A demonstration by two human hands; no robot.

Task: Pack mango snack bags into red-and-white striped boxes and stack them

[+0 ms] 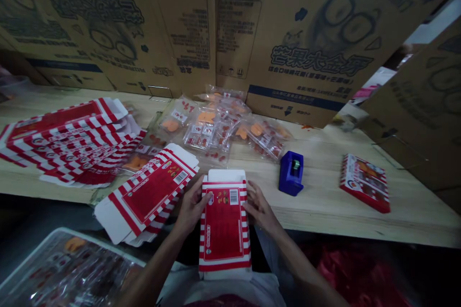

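Between my two hands is a red-and-white striped carton (225, 225), its printed red panel and barcode facing up and its white end flap at the top. My left hand (190, 206) grips its left edge, thumb on the face. At the right edge, my right hand (262, 207) has its fingertips against the side, fingers bent. Just left of it lies a small stack of matching flat cartons (153, 189) at the table edge. A blue tape dispenser (291, 172) stands to the right of my right hand.
A larger fanned pile of striped cartons (72, 139) lies at left. Clear sachets (216, 127) with orange pieces are heaped at the back. A filled carton (365, 181) sits at right. Big cardboard boxes (230, 24) wall the rear; a white-rimmed tub (54, 235) of sachets stands lower left.
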